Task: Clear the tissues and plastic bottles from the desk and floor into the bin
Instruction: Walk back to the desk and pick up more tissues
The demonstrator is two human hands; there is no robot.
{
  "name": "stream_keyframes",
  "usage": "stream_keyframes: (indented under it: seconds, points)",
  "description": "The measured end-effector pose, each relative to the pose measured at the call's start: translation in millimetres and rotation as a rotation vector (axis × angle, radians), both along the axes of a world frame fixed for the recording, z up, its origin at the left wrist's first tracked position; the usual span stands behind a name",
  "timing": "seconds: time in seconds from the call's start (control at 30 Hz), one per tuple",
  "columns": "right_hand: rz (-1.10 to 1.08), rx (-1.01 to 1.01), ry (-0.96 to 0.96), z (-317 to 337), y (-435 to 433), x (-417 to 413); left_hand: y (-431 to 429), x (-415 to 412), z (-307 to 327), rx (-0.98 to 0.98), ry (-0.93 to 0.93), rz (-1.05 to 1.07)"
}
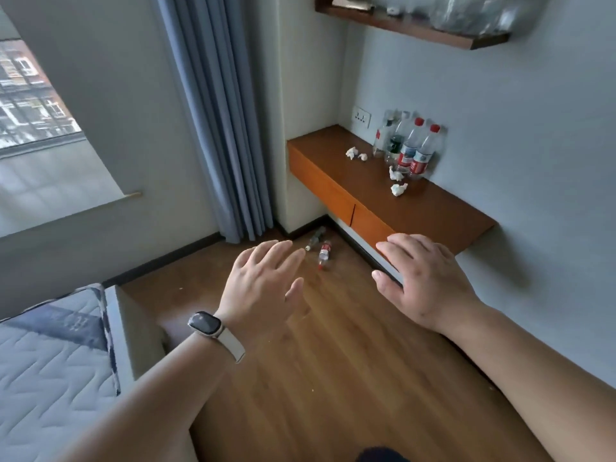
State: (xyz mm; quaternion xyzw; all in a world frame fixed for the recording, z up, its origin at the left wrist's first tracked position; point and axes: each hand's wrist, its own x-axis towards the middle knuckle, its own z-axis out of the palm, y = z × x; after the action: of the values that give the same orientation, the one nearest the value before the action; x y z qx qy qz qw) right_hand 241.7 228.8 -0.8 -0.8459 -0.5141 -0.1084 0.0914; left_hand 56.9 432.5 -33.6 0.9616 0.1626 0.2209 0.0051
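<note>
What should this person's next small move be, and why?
Probably step toward the desk and reach for the nearest crumpled tissue: both the left hand and right hand are open and empty, and no bin shows.

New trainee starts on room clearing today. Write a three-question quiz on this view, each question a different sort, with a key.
1. True or false: the left hand holds a tissue.
2. How many bottles lie on the floor?
3. The crumpled tissues sit: A) on the floor B) on the desk C) on the mattress

Key: 1 false, both it and the right hand are empty; 2 two, the red-label bottle and the clear bottle; 3 B.
</note>
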Motion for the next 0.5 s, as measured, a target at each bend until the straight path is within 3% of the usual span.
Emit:
stream_keyframes:
  seconds: [0.3,0.5]
  points:
    - [-0.042,0.002,0.020,-21,47,61,55,83,-13,0.010,0.019,-0.115]
    - [-0.016,0.008,0.094,-42,101,139,93,160,-18,0.009,0.112,-0.061]
